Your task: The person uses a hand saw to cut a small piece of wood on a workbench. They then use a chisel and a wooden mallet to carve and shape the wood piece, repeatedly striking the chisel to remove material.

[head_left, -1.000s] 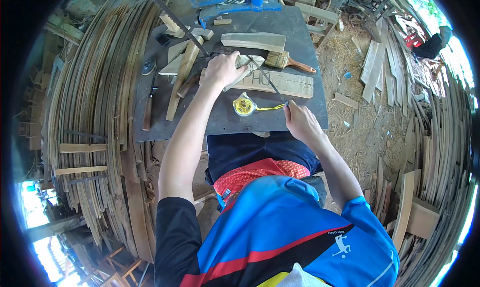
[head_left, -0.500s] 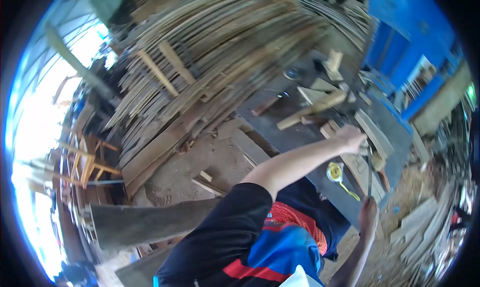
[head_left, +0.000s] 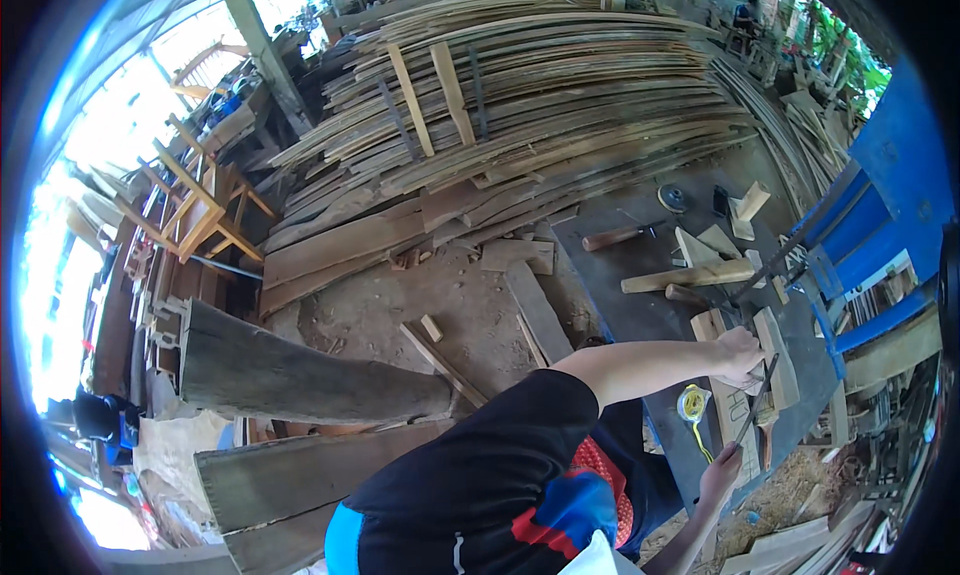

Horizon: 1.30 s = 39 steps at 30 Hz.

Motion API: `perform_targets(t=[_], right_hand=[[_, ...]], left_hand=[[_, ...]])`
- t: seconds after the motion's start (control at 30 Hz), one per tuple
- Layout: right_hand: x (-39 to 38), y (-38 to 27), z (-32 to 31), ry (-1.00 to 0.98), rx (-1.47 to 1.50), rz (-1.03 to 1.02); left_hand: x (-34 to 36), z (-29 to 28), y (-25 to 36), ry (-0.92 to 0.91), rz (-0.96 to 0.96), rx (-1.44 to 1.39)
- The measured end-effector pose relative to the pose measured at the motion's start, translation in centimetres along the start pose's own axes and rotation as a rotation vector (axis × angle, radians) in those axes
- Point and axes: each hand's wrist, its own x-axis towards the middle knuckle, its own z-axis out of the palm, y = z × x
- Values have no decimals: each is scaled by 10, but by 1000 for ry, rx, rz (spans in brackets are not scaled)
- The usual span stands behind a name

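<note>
My left hand (head_left: pixel 738 357) is closed beside a long wooden piece (head_left: pixel 733 415) on the dark worktable; what its fingers hold is too small to make out. Nearer me, my right hand (head_left: pixel 720 472) grips one end of a long, thin, dark file-like tool (head_left: pixel 760 400). This tool slants up past the left hand, its far end close to a short wooden block (head_left: pixel 776 360). Left of the long piece lies a round tape measure (head_left: pixel 692 403) with some yellow tape pulled out. A wooden-handled tool (head_left: pixel 767 443) lies on the right.
Farther along the worktable (head_left: pixel 640 325) lie a thick wooden bar (head_left: pixel 688 277), a brown-handled tool (head_left: pixel 612 238), a round disc (head_left: pixel 672 197) and wood offcuts. Blue metal (head_left: pixel 900 165) stands at right. Stacked boards (head_left: pixel 540 95) fill the back; a wooden chair (head_left: pixel 205 215) is at left.
The view has swung, so the scene sits lower and farther right. Both hands stay over the table, and the dark tool is now tilted in the right hand.
</note>
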Motion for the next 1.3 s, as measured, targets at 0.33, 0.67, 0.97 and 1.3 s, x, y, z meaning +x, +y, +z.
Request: perform_targets(t=[0.33, 0.67, 0.97, 1.3], right_hand=[[41, -7, 11, -63, -3, 21], [55, -21, -24, -76, -168, 79], [45, -8, 1, -34, -33, 60], [40, -12, -7, -126, -22, 101]], left_hand=[[-11, 9, -2, 79, -30, -1], [-13, 16, 17, 93, 63, 78], [-9, 5, 28, 45, 59, 101], [-14, -9, 32, 2, 34, 83]])
